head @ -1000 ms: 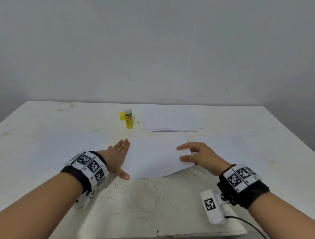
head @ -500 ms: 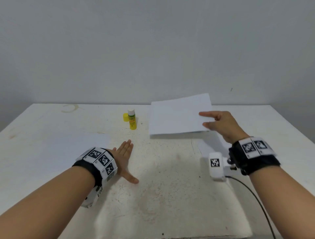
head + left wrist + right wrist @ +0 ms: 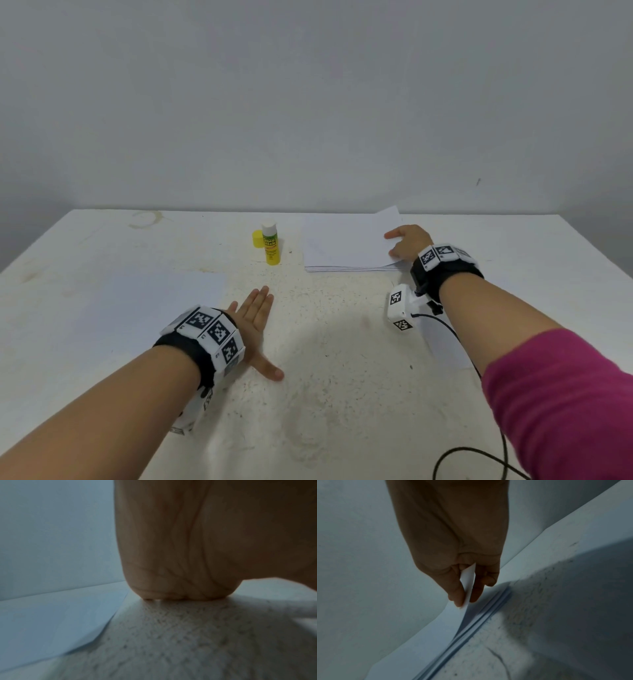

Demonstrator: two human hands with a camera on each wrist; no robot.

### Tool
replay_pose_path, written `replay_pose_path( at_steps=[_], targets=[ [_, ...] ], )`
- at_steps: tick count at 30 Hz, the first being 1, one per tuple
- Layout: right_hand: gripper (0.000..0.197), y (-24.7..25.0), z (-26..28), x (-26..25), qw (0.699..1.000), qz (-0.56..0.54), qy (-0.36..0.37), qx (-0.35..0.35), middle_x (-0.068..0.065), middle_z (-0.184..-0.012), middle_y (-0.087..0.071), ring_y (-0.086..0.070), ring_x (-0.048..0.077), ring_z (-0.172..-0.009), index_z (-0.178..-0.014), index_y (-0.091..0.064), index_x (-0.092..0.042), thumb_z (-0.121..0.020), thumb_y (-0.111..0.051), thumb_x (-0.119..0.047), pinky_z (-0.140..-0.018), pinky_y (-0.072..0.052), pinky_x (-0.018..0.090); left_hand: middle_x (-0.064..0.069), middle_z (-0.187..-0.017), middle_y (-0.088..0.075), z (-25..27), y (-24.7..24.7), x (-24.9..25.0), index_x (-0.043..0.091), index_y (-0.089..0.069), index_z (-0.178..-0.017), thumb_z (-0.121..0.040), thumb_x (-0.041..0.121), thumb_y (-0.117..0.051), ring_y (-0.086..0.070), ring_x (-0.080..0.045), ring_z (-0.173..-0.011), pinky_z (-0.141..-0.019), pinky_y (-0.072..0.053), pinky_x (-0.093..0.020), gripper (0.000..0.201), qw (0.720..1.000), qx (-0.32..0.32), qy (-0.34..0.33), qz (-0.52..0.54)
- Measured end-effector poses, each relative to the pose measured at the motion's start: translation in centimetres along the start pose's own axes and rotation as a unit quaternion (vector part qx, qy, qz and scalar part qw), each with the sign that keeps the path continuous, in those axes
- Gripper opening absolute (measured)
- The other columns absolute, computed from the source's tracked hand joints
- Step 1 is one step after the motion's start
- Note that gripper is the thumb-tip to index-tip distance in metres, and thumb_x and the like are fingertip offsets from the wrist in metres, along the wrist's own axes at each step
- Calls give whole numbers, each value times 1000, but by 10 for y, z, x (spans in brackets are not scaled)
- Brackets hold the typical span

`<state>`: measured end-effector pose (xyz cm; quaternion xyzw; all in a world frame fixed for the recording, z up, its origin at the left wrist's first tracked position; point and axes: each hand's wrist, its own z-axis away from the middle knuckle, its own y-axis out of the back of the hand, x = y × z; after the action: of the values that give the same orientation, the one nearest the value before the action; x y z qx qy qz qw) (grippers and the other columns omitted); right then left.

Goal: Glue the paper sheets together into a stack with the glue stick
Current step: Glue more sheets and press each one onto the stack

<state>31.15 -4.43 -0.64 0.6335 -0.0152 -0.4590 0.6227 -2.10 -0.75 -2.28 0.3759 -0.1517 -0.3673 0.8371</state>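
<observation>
A stack of white paper sheets (image 3: 346,265) lies at the back right of the table. My right hand (image 3: 406,243) pinches the right edge of the top sheet (image 3: 342,236) between thumb and fingers; in the right wrist view that sheet (image 3: 467,585) curves down onto the stack (image 3: 481,618). A yellow glue stick (image 3: 270,245) stands upright left of the stack, its yellow cap (image 3: 256,239) beside it. My left hand (image 3: 255,322) rests flat on the table with fingers straight and holds nothing. A single sheet (image 3: 150,301) lies to its left, also seen in the left wrist view (image 3: 51,622).
Another sheet (image 3: 448,349) lies under my right forearm. A black cable (image 3: 455,459) runs from the right wrist camera off the table's front edge. The white table (image 3: 325,394) is rough and stained, and a plain wall rises behind it.
My right hand carried the sheet from the middle of the table back to the stack and lowered it onto the top. My left hand stayed flat in place.
</observation>
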Motion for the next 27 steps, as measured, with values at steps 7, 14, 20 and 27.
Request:
replay_pose_path(
  at_steps=[7,14,20,27],
  targets=[
    [45,-14,3,-6,982,186,-38,-1,9,-136,-41,-39,29,-126,-126,-55,-30,-84,-63,-19,-101,-36,33,-7,-148,42,0,1,-1,8,38,-138,-17,93,-27,32,-21,-140,-114,14,-44,162,1000,-14,-3,-10],
    [57,-2,25,-10,980,187,-36,-56,15,-153,-21,-25,35,-139,-145,-35,-20,-93,-54,-33,-111,-25,40,-7,-149,41,1,2,0,8,37,-139,-22,92,-30,30,-21,-141,-115,14,-42,159,1000,-11,4,-17],
    [89,22,93,23,949,226,-53,-214,4,-131,-52,-53,22,-114,-127,-49,-19,-63,-64,-78,-112,-30,45,-8,-149,41,1,-1,3,5,34,-140,-67,80,-57,30,-21,-141,-117,11,-44,139,1000,2,25,-17],
    [148,-10,131,35,919,294,-76,-253,24,-152,28,19,35,-144,-143,25,4,-60,-68,-75,-119,-4,47,-12,-147,42,3,-1,10,2,35,-139,-71,77,-57,29,-25,-142,-118,6,-45,137,999,-2,41,-19]
  ],
)
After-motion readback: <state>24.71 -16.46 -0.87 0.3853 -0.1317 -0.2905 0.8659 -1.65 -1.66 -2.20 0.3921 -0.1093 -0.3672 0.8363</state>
